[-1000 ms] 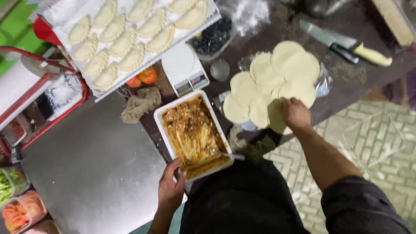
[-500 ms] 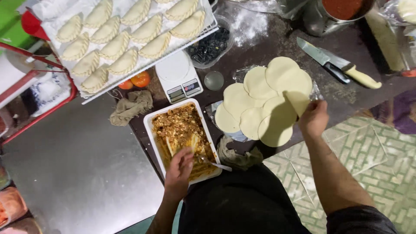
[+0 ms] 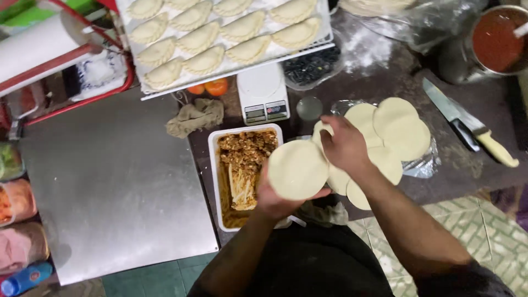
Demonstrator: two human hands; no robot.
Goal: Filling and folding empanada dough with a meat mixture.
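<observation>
My left hand [image 3: 275, 199] holds a round, pale dough disc [image 3: 297, 169] flat on its palm, just right of a white rectangular tub of brown meat filling [image 3: 245, 165]. My right hand [image 3: 344, 146] rests its fingers on the disc's upper right edge and partly covers a spread of more dough discs [image 3: 399, 135] lying on clear plastic on the dark counter. A utensil handle [image 3: 242, 190] lies in the filling.
A tray of several folded, crimped pastries [image 3: 220, 33] sits at the top. Below it stand a small white scale [image 3: 263, 93], a crumpled cloth [image 3: 197, 116] and a steel sheet [image 3: 110, 181]. Two knives [image 3: 467, 129] lie right; a pot of red sauce [image 3: 498, 38] is top right.
My left hand left the filling tub and now carries a dough disc. My right hand moved left from the spread discs to that disc's edge.
</observation>
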